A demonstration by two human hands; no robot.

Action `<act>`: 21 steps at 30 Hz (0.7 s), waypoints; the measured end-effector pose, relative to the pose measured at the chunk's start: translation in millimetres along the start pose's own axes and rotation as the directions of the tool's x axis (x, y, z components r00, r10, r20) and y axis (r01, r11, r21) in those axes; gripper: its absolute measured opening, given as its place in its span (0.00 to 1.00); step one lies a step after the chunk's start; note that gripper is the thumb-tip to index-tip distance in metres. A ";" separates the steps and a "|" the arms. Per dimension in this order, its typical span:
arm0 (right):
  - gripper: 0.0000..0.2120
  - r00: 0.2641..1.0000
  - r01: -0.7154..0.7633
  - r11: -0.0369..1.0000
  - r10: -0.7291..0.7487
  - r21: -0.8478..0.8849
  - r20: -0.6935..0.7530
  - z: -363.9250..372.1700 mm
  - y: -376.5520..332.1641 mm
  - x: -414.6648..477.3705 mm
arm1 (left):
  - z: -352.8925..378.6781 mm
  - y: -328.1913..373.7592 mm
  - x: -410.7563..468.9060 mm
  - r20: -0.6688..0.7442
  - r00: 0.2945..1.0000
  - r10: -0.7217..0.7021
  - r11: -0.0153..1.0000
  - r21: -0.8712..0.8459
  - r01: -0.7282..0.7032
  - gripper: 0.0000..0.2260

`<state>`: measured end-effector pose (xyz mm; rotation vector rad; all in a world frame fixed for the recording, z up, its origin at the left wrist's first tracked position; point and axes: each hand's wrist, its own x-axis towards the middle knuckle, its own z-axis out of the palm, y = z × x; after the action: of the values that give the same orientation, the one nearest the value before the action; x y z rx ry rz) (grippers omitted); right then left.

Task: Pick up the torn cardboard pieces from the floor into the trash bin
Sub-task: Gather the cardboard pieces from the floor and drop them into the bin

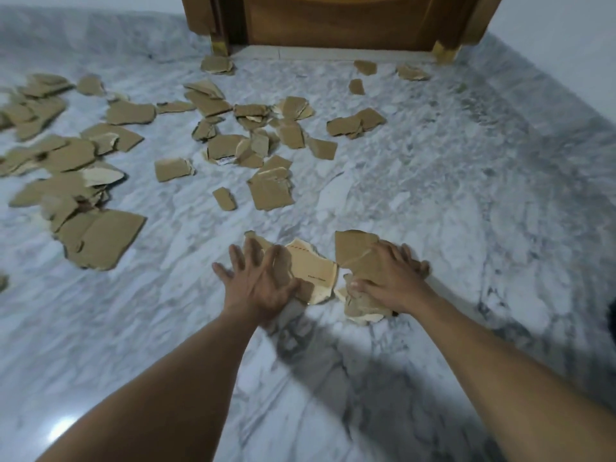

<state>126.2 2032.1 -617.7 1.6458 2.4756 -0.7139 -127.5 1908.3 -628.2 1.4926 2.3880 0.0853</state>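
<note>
The place looked like a room or hallway inside a home, though which of the two could not be told. Underfoot lay a polished white-and-grey veined marble floor [433, 195], glossy enough to throw back a bright patch of light near the lower left corner. A darker grey marble skirting band [520, 81] ran along the foot of a plain white painted wall [566, 45]. At the far end stood a brown varnished wooden door [333, 21] set in a moulded wooden door frame [200, 15], with a pale stone threshold strip [333, 54] beneath it. Torn brown cardboard pieces [270, 191] lay scattered over the marble like household litter.
</note>
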 end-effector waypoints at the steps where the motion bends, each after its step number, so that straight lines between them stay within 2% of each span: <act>1: 0.43 0.999 0.018 1.000 -0.018 -0.004 -0.038 -1.5 0.7 -2.9 | -1.8 0.3 0.9 -0.008 1.000 0.007 1.000 0.006 -0.007 0.36; 2: 0.40 0.998 0.031 0.999 -0.030 0.008 -0.051 -4.0 0.6 -5.9 | -2.7 2.1 1.3 -0.008 1.000 0.016 1.000 -0.005 -0.016 0.35; 3: 0.42 0.999 0.037 0.999 -0.037 0.023 -0.034 -8.0 -0.6 -8.8 | -3.6 6.0 0.7 0.009 1.000 0.026 0.999 -0.023 -0.026 0.38; 6: 0.62 0.986 0.031 0.999 -0.024 -0.042 0.165 -18.2 -8.4 -14.8 | -3.6 21.0 -5.0 0.095 0.993 0.072 0.997 -0.010 -0.071 0.53; 8: 0.66 0.972 0.065 0.986 -0.027 -0.152 0.235 -15.5 -12.5 -13.7 | -2.9 25.2 -6.9 0.111 0.991 0.080 0.997 0.009 -0.082 0.55; 13: 0.57 0.972 0.074 0.987 -0.040 -0.140 0.231 -16.9 -23.3 12.6 | -9.9 13.6 1.6 0.061 0.998 -0.018 1.000 -0.010 0.019 0.44; 16: 0.39 0.991 0.071 0.990 -0.055 -0.123 0.125 -19.3 -30.2 25.1 | -16.8 0.6 4.0 0.081 0.995 -0.052 0.997 -0.053 0.057 0.33; 18: 0.30 0.996 0.085 0.979 -0.086 -0.185 0.002 -13.2 -31.0 24.8 | -15.9 -2.9 1.2 0.102 0.994 -0.030 0.998 -0.055 0.036 0.36; 19: 0.30 0.995 0.088 0.974 -0.097 -0.208 -0.032 -8.7 -30.0 23.3 | -13.9 -2.2 -0.5 0.103 0.994 -0.028 0.999 -0.044 0.033 0.42; 21: 0.40 0.996 0.081 0.973 -0.088 -0.217 -0.023 0.3 -27.3 20.3 | -8.1 1.6 -0.5 0.077 0.996 -0.038 0.999 0.008 0.037 0.51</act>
<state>93.3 2040.7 -615.4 1.4955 2.5532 -0.4106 -128.3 1909.5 -620.1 1.4270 2.3557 0.0109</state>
